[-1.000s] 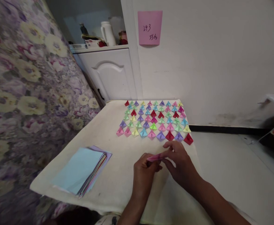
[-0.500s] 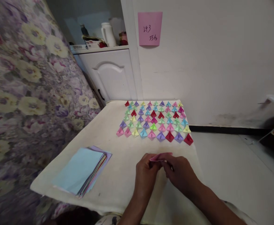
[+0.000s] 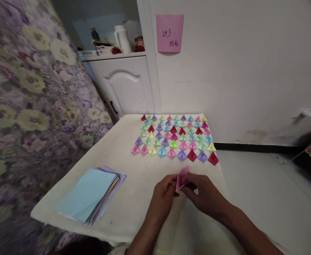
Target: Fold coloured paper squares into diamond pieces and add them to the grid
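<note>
A small folded piece of pink paper point(image 3: 182, 177) is held up over the near right part of the table, partly hidden by fingers. My left hand point(image 3: 164, 193) pinches its left edge. On the other side my right hand point(image 3: 202, 193) grips it between thumb and fingers. Just beyond my hands lie rows of small folded paper pieces point(image 3: 173, 144) in pink, red, purple, blue, green and yellow. Over on the left rests a stack of coloured paper sheets point(image 3: 90, 193), light blue on top.
A cream cloth covers the table point(image 3: 113, 148). A floral curtain point(image 3: 38, 124) hangs along the left. Behind stand a white cabinet point(image 3: 126, 83) with a white jug point(image 3: 123, 39) on its shelf, and a wall bearing a pink note point(image 3: 170, 33).
The pink paper has turned from lying nearly level to standing more upright, its fold showing open. Both hands have shifted slightly and still hold it.
</note>
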Demonstrator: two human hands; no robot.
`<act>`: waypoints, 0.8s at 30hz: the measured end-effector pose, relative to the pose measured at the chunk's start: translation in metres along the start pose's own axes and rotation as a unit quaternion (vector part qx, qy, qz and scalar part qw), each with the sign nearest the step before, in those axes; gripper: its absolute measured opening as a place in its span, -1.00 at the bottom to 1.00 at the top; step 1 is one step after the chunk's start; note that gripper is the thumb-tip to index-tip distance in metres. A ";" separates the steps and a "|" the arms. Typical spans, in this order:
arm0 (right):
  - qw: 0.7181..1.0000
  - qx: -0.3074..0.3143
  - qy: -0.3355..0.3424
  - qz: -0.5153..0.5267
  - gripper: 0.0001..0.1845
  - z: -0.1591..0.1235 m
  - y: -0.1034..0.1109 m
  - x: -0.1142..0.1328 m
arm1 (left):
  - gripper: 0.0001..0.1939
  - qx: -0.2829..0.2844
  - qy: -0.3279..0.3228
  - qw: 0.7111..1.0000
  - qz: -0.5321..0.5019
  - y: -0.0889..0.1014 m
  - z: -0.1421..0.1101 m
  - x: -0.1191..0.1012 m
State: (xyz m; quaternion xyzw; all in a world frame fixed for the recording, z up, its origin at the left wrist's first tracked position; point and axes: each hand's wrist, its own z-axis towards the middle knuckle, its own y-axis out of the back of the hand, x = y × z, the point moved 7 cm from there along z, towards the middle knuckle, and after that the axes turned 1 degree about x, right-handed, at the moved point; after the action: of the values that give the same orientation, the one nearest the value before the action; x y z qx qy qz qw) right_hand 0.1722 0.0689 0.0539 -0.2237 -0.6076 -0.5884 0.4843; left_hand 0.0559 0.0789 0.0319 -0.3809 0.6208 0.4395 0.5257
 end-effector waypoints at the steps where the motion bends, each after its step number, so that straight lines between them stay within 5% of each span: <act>1: 1.000 0.001 0.001 0.002 -0.82 0.000 0.000 0.001 | -0.67 0.007 0.002 1.000 -0.004 0.000 0.000 0.000; 11: 0.997 0.014 0.010 0.069 -0.88 0.000 0.009 0.012 | -0.66 0.045 0.011 0.996 -0.074 0.003 -0.002 -0.010; 17: 0.991 0.059 0.020 0.120 -0.88 -0.002 0.007 0.019 | -0.49 0.035 -0.025 0.990 -0.133 0.009 -0.002 -0.014; 24: 0.990 0.068 0.027 0.117 -0.82 -0.001 0.009 0.018 | -0.88 0.073 -0.055 0.991 -0.098 0.006 -0.007 -0.030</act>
State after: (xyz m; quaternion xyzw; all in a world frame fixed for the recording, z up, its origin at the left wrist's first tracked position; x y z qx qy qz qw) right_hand 0.1720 0.0640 0.0735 -0.2438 -0.6024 -0.4905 0.5805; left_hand 0.0529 0.0746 0.0628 -0.3754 0.5811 0.3595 0.6262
